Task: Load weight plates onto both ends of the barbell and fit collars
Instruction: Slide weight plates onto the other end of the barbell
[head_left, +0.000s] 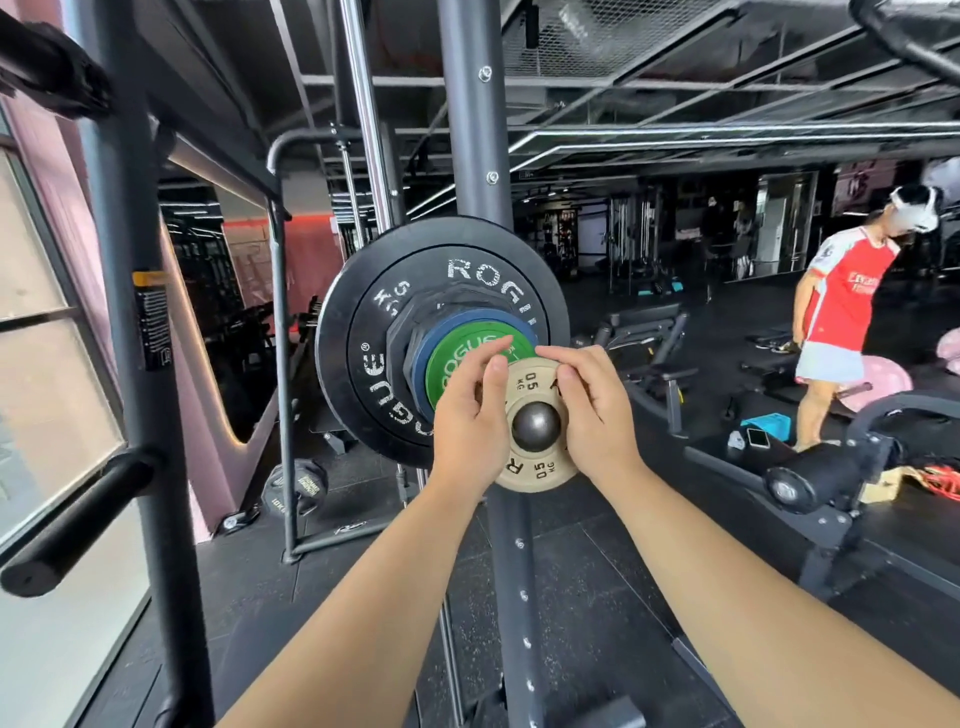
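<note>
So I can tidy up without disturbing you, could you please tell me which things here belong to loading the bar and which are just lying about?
In use: left hand and right hand holding the tan plate, barbell sleeve, green plate, blue plate, big black plate.
Lying about: phone, floor dumbbell, bench.

Stack, frame centre
Tan metal plate (537, 475) foremost on steel barbell end (536, 426), green plate (457, 364) behind it, big black plate (363, 364) rearmost
</note>
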